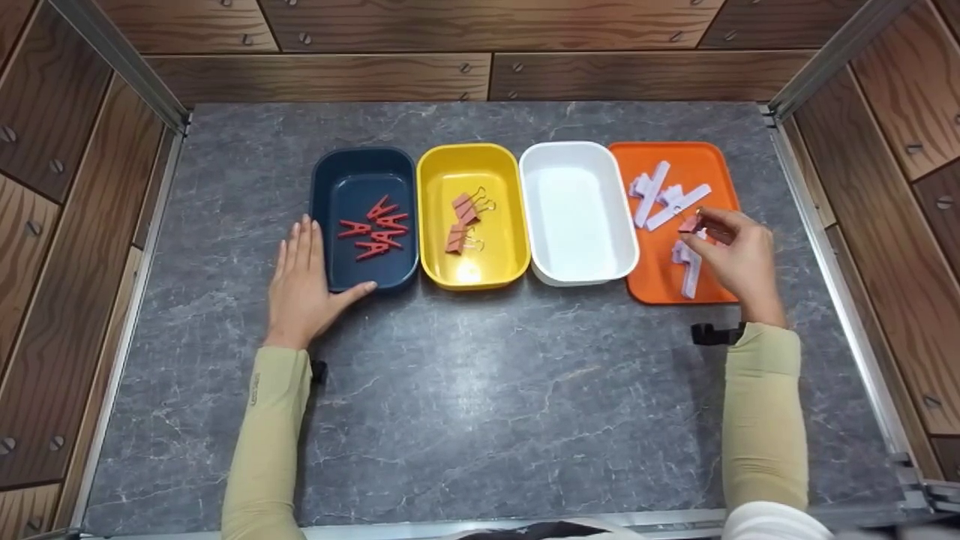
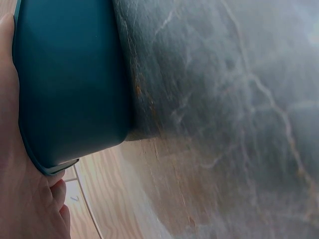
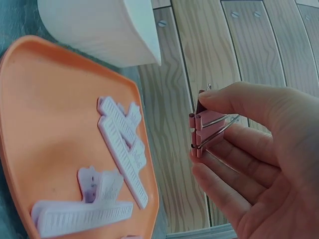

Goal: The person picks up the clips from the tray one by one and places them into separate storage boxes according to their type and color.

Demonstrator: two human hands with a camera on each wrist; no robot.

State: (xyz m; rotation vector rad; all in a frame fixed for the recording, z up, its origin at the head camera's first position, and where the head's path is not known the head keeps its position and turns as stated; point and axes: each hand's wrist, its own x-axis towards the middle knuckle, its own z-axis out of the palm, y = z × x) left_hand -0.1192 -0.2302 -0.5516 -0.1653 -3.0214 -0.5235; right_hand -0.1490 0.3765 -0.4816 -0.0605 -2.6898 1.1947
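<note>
Over the orange tray (image 1: 649, 279), toward its right edge: pink binder clip (image 3: 213, 133) pinched in my right hand (image 1: 739, 253).
Lilac clips (image 1: 652, 193) lie below on the tray; my left hand (image 1: 301, 292), fingers straight, rests against the navy box's (image 1: 375, 160) left edge.

Wood-plank-look walls (image 1: 315, 75) with screw heads (image 1: 304, 38) enclose three sides. Grey tabletop (image 1: 480, 442) has pale marble veins, soft light glare (image 1: 474, 352) mid-surface. Metal posts (image 1: 129, 64) at back corners.
</note>
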